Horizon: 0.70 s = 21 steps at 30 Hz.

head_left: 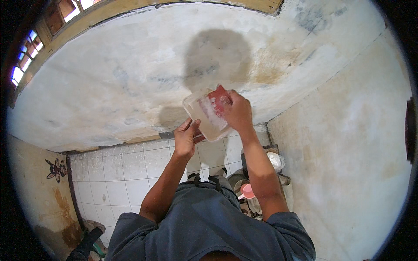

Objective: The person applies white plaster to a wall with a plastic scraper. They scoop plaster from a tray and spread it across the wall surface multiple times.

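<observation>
My left hand [186,138] grips a translucent plastic container [202,124] by its lower left side, tilted in front of me. My right hand [237,113] is closed on a flat red spreader [216,98], which lies over the container's inside with whitish paste around it. The patchy white wall [130,65] is beyond both hands, with my shadow on it.
A tiled floor [115,182] lies below. At lower right stand a pink dipper [247,190], a white bag [275,160] and other clutter. A stained side wall [52,204] is at left, another wall [339,143] at right. Dark items [85,245] lie at lower left.
</observation>
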Available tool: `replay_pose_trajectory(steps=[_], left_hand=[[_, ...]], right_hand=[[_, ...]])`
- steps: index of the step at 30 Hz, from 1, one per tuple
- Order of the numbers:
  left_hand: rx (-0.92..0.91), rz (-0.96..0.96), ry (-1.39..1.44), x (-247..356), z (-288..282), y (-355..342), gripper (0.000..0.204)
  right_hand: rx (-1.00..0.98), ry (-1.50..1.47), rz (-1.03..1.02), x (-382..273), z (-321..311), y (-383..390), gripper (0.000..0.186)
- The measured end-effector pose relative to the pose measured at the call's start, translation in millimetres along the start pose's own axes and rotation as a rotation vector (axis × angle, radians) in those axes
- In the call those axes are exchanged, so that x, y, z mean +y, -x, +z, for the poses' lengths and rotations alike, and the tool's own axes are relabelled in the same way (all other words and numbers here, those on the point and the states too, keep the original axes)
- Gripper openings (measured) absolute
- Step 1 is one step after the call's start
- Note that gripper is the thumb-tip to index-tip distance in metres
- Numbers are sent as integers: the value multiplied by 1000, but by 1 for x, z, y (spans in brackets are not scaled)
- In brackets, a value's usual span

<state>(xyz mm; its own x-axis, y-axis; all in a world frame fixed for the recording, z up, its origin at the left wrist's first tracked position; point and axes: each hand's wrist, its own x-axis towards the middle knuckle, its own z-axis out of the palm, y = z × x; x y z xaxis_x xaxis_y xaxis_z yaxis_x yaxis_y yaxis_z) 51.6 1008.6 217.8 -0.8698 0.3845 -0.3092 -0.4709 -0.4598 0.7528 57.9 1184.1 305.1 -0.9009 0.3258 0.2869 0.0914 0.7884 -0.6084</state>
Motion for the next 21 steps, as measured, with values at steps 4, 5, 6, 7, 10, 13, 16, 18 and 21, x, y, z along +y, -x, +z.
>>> replay_pose_trajectory(steps=[4,5,6,7,10,13,16,18,21], left_hand=[[-14,6,-3,1,3,1,36],[-15,9,1,2,4,1,37],[-16,12,5,3,5,1,37],[-16,11,6,2,5,0,37],[-26,7,9,1,4,0,37],[-43,9,12,2,5,1,36],[-31,9,-1,1,2,1,35],[-26,12,9,-1,-1,1,35],[-27,13,-1,-3,-5,-1,35]], right_hand=[[23,-36,43,14,-2,-4,19],[11,-64,58,12,-2,-3,19],[11,-63,58,12,0,-2,19],[11,-68,62,11,3,-2,19],[0,-72,42,5,12,3,19],[-19,-65,23,-4,18,8,17],[-46,-31,9,-20,12,12,15],[-69,-2,-7,-30,6,15,15],[-12,-14,-47,-38,1,18,15]])
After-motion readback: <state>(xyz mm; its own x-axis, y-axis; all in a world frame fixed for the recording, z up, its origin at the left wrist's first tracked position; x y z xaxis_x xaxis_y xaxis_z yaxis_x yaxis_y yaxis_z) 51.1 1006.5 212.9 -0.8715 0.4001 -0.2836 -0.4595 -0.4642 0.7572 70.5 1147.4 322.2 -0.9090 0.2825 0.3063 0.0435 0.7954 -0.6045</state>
